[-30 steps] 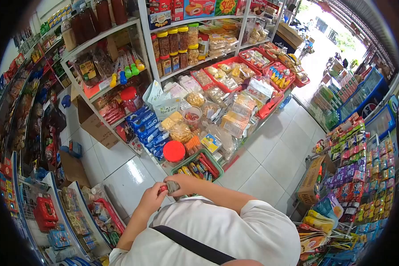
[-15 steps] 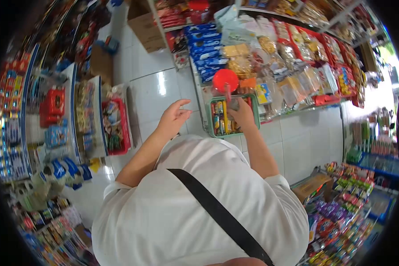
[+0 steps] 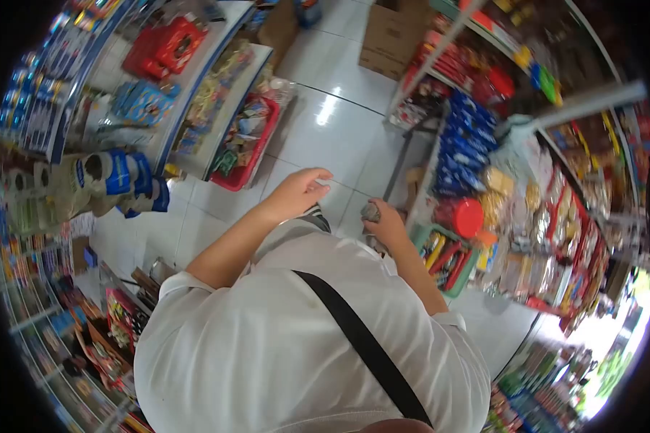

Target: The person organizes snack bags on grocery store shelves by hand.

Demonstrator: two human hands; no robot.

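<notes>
My right hand (image 3: 387,226) is closed around a small grey roundish thing (image 3: 370,211), whose kind I cannot make out. Just right of that hand, partly behind my forearm, is a green basket (image 3: 461,283) with red and yellow items inside. A jar with a red lid (image 3: 469,218) stands by the basket's far side. My left hand (image 3: 296,193) hovers in front of my body over the tiled floor, fingers loosely bent and apart, with nothing in it.
Blue packets (image 3: 464,148) and bagged snacks (image 3: 549,216) fill the display on the right. On the left are shelves with a red basket (image 3: 253,148) at the bottom. A cardboard box (image 3: 386,43) stands ahead on the white tiles (image 3: 321,137).
My view has swung left, so the display now lies further right. My right hand has come out of the green basket holding the grey thing. The left hand stays open.
</notes>
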